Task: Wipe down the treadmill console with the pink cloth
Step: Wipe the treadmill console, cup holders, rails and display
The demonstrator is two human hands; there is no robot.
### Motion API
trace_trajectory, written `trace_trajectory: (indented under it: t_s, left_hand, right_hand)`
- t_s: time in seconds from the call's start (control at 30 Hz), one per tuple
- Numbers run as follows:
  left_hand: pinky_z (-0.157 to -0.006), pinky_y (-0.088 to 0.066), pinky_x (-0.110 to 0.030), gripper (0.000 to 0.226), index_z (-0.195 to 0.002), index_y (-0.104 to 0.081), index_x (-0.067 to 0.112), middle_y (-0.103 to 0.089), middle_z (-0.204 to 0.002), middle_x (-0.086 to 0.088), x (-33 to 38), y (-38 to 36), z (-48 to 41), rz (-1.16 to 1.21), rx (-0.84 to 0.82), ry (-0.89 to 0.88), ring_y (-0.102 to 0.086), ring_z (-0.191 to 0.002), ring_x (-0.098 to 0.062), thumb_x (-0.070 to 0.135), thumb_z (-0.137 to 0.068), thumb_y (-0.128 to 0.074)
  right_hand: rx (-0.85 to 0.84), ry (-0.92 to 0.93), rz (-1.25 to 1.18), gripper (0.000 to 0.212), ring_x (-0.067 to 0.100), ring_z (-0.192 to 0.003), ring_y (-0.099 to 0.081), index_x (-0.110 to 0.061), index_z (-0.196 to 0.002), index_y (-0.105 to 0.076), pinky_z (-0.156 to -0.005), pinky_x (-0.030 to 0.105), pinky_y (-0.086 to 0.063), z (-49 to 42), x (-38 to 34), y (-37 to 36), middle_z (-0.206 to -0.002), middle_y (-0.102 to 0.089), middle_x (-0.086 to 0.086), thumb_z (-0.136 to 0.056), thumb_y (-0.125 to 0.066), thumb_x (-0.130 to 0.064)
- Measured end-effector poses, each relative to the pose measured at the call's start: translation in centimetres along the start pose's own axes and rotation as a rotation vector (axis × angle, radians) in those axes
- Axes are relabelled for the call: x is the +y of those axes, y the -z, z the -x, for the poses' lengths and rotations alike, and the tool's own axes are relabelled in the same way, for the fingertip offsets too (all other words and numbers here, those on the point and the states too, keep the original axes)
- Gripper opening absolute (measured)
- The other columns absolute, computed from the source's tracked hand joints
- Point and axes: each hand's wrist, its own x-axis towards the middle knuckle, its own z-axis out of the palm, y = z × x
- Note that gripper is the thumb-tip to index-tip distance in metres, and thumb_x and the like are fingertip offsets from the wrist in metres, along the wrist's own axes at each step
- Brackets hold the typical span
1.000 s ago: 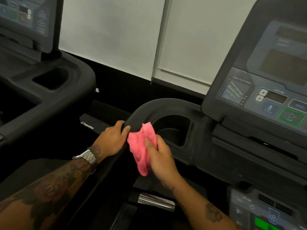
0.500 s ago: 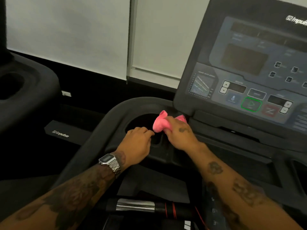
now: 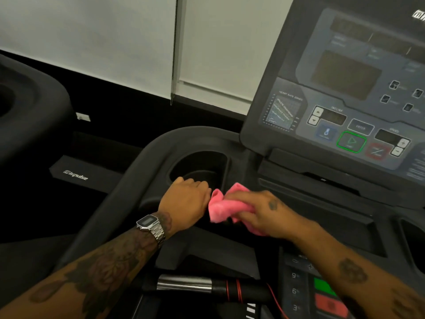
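Gripping: the right hand had its fingers curled round the bunched pink cloth, pressing it on the black console tray just at 5 o'clock from the cup holder.
Cloth: it lay crumpled between the two hands, one fold poking up at 12 o'clock from the right knuckles, another hanging under the palm toward 6 o'clock.
Left hand: the left hand rested knuckles-up on the near rim of the cup holder, fingers bent downward over the edge; whether they clasped the rim could not be told. It sat just beside the cloth, at 9 o'clock from it.
Wrist: a silver wristwatch sat on the left wrist, at 7 o'clock from the left hand.
Console: the treadmill console rose at 1 o'clock from the cloth, tilted back, its dark screen above a green start button.
Lower panel: a number keypad showed at 5 o'clock from the cloth, partly behind the right forearm.
Handlebar: a chrome-banded bar lay at 6 o'clock below the hands.
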Motion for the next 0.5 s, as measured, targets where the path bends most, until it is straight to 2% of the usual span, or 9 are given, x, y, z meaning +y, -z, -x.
trace_trajectory:
  t_s: [0.07,0.13,0.17,0.3,0.4,0.5]
  left_hand:
    - [-0.059,-0.032,-0.035,0.02,-0.073,-0.049,0.021,-0.056,-0.065,0.001,0.0,0.2,-0.1,0.023,-0.005,0.028,-0.053,-0.056,-0.024,0.029,-0.09,-0.042]
    - [-0.061,-0.03,-0.035,0.025,-0.074,-0.046,0.022,-0.058,-0.066,0.002,0.1,0.1,-0.1,0.027,-0.013,0.06,-0.053,-0.059,-0.023,0.031,-0.095,-0.036]
    - [-0.062,-0.029,-0.035,0.027,-0.075,-0.044,0.023,-0.059,-0.067,0.002,0.1,0.0,-0.1,0.035,-0.017,0.071,-0.054,-0.06,-0.023,0.033,-0.097,-0.034]
    - [-0.063,-0.028,-0.035,0.029,-0.076,-0.044,0.023,-0.061,-0.069,0.002,0.0,0.1,0.0,0.033,-0.028,0.073,-0.056,-0.064,-0.023,0.035,-0.099,-0.03]
    - [-0.062,-0.027,-0.035,0.029,-0.077,-0.048,0.021,-0.061,-0.069,0.001,0.0,0.2,0.1,0.03,-0.027,0.068,-0.056,-0.063,-0.025,0.033,-0.098,-0.032]
    - [-0.062,-0.024,-0.033,0.024,-0.08,-0.051,0.02,-0.059,-0.071,0.002,-0.3,0.1,0.2,0.048,-0.024,0.019,-0.054,-0.062,-0.025,0.03,-0.092,-0.033]
  right_hand:
    - [0.104,-0.001,0.064,0.036,0.006,-0.085,-0.063,-0.026,-0.116,-0.067,-0.077,-0.003,-0.036,-2.1,1.7,0.1,-0.1,-0.071,-0.007,-0.084,-0.066,-0.01]
    - [0.22,-0.064,0.105,0.036,0.01,-0.09,-0.06,-0.02,-0.118,-0.067,-0.076,-0.007,-0.03,-4.5,3.6,0.3,-0.103,-0.071,0.002,-0.084,-0.066,-0.007]
    - [0.263,-0.104,0.126,0.035,0.013,-0.089,-0.062,-0.018,-0.118,-0.067,-0.077,-0.003,-0.032,-5.7,4.2,0.4,-0.104,-0.071,0.005,-0.084,-0.066,-0.007]
    - [0.364,-0.2,0.217,0.024,0.033,-0.094,-0.059,-0.007,-0.101,-0.068,-0.08,0.032,-0.044,-7.7,3.9,-0.6,-0.091,-0.065,0.012,-0.079,-0.061,0.0]
    - [0.451,-0.22,0.174,0.023,0.031,-0.097,-0.056,-0.01,-0.101,-0.07,-0.076,0.03,-0.044,-5.2,1.4,-2.6,-0.096,-0.061,0.011,-0.08,-0.062,-0.003]
    - [0.406,-0.182,0.104,0.03,0.019,-0.094,-0.057,-0.027,-0.105,-0.069,-0.072,0.023,-0.039,-1.4,-1.7,-3.7,-0.104,-0.065,0.004,-0.081,-0.057,-0.014]
